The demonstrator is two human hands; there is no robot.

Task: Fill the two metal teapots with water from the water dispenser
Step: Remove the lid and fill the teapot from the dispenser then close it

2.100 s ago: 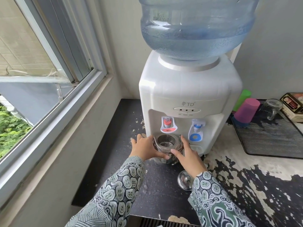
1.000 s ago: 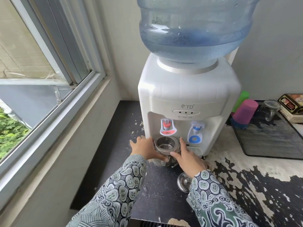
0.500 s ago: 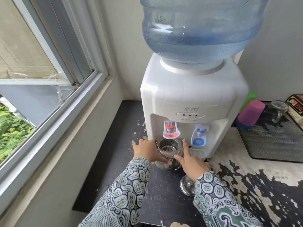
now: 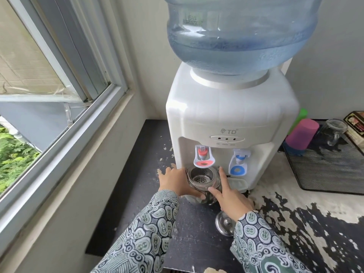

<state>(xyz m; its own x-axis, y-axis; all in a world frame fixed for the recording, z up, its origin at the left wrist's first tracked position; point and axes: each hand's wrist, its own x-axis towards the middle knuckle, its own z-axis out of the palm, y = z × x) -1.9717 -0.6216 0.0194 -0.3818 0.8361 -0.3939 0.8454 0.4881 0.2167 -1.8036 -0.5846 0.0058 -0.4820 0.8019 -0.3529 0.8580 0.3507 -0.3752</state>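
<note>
Under the red tap [image 4: 202, 159] of the water dispenser [image 4: 230, 119], the lidless teapot [image 4: 202, 181] stands on the table [image 4: 197, 243]. Both hands cup its sides: left hand [image 4: 175, 183] and right hand [image 4: 231, 198], fingers [image 4: 222, 176] curved around it, forearms reaching forward.

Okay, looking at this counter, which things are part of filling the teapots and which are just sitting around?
Part of the job:
- teapot, held by left hand and right hand
- water dispenser, red tap
- lid on the counter

Just lying about:
- pink cup
- glass jar
- black mat
- box
</note>
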